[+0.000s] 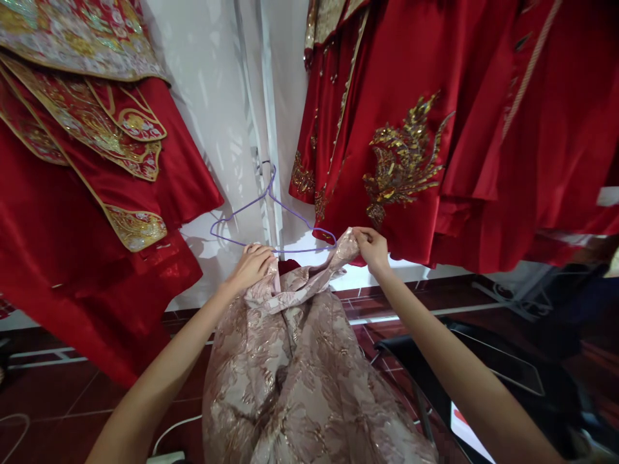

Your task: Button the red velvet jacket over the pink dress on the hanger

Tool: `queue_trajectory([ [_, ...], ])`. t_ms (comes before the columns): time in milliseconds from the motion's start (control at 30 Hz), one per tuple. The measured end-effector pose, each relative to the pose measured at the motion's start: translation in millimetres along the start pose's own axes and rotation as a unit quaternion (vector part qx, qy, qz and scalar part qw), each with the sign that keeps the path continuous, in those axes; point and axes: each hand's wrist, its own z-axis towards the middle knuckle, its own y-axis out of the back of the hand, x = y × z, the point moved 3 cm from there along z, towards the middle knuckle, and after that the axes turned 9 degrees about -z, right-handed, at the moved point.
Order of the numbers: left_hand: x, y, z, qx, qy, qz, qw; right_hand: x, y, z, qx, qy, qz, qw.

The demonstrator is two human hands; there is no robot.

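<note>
1. Left hand (252, 263): fingers curled shut over the upper edge of a pale pink brocade garment with a gold floral weave (294, 367), and over the bottom bar of a thin lilac wire hanger (271, 216) near its left end.
2. Right hand (373, 248): fingertips pinched closed on a bunched corner of the same pink garment, just beside the right end of the hanger.
3. Pink brocade garment: stretched between the two grips at its top edge, the rest hanging straight down below both hands, between the forearms.
4. Lilac wire hanger: directly above and between the grips, its hook caught on a white vertical rail (268, 122) on the wall.
5. Red satin robe with a gold sequinned phoenix motif (401, 161): hanging above and to the right of the right-hand grip; its hem is just behind that hand.
6. Red satin garments with gold embroidered borders (91, 167): hanging above and left of the left-hand grip, well apart from it.
7. Dark red tiled floor (53, 393): below both grips.
8. Black chair frame (464, 367): low, under the right forearm.
</note>
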Motion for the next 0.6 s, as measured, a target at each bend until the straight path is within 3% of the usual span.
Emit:
queue_trajectory([
  [333, -6, -10, 9, -0.01, 0.021, -0.013, 1.0, 25, -8, 10, 0.012, 0.077, -0.041, 0.996],
  [467, -21, -22, 21, -0.029, 0.046, -0.057, 0.997, 54, -24, 19, 0.04, 0.121, -0.075, 0.989],
  [600, -36, -34, 33, -0.049, 0.07, -0.113, 0.99, 86, -39, 18, 0.083, 0.215, -0.106, 0.967],
])
